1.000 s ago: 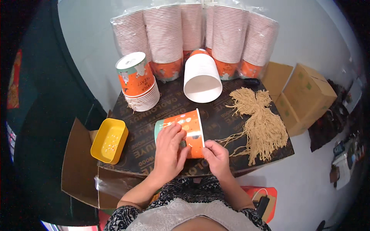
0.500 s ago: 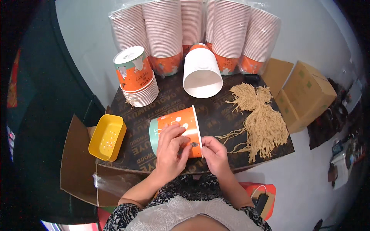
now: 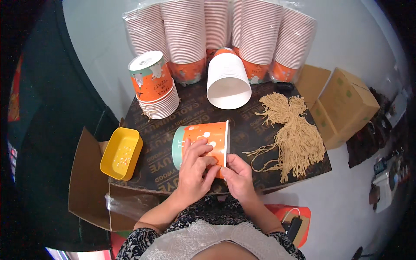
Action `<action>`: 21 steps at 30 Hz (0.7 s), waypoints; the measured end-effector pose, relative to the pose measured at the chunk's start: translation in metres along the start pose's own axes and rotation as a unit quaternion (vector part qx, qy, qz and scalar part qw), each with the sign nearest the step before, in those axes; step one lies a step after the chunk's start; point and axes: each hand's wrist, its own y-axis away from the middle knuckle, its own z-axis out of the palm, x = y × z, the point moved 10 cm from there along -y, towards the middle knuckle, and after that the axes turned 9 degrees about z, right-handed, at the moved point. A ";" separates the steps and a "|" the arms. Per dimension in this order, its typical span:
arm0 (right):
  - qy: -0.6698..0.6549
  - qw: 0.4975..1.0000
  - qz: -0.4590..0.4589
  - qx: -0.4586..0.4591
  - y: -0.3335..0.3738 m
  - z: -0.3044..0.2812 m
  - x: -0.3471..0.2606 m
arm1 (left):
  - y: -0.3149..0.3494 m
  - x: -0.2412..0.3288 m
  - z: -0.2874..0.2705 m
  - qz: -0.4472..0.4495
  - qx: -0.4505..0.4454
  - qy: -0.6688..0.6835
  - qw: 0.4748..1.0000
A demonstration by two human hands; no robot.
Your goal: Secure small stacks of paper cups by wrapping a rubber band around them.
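An orange and green paper bucket (image 3: 209, 129) lies on its side in front of me, its white rim turned to the right. My left hand (image 3: 193, 173) rests over the near side of it, fingers curved on the printed wall, thumb and forefinger close together near the rim. At the rim, my right hand (image 3: 239, 177) pinches the wall, with the thumb outside and the other fingers reaching in at the mouth. Whether something small sits between the fingertips is hidden. To the right lies a bundle of tan strings (image 3: 295, 138), several strands trailing toward my right hand.
A yellow tub (image 3: 137, 149) with small white bits stands at the left edge of the dark table (image 3: 242, 134). Behind are a stack of upturned buckets (image 3: 157, 93), a white-mouthed bucket on its side (image 3: 229, 82) and tall wrapped stacks (image 3: 184, 34). Cardboard boxes (image 3: 349, 106) flank the table.
The bucket has turned slightly and shifted a little to the right. My right fingers have moved into its mouth, with the thumb now on the outer wall; the left hand has followed slightly.
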 end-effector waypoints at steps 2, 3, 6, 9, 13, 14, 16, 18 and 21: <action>0.020 1.000 -0.007 0.005 0.001 -0.001 0.001 | 0.000 0.000 0.001 0.001 -0.007 0.002 1.000; 0.040 0.999 -0.013 0.011 0.002 0.000 0.001 | 0.000 0.000 0.000 0.001 -0.007 0.001 1.000; 0.078 0.996 -0.034 0.031 0.005 0.000 0.001 | 0.002 0.000 0.001 0.008 -0.007 0.001 1.000; 0.088 0.995 -0.042 0.035 0.007 0.002 0.002 | 0.004 -0.001 0.002 0.013 -0.010 -0.001 1.000; 0.084 0.994 -0.060 0.037 0.008 0.005 0.000 | 0.006 0.003 0.003 0.031 -0.006 -0.014 0.999; 0.089 0.993 -0.061 0.037 0.009 0.006 0.000 | 0.006 0.005 0.002 0.039 -0.003 -0.023 0.999; 0.094 0.993 -0.061 0.036 0.009 0.007 0.000 | 0.009 0.005 0.003 0.055 0.002 -0.033 0.998; 0.126 0.986 -0.103 0.042 0.012 0.009 -0.005 | 0.009 0.008 0.002 0.071 0.008 -0.043 0.997; 0.200 0.966 -0.149 0.065 0.015 0.009 -0.015 | 0.004 0.009 -0.002 0.077 0.012 -0.042 0.996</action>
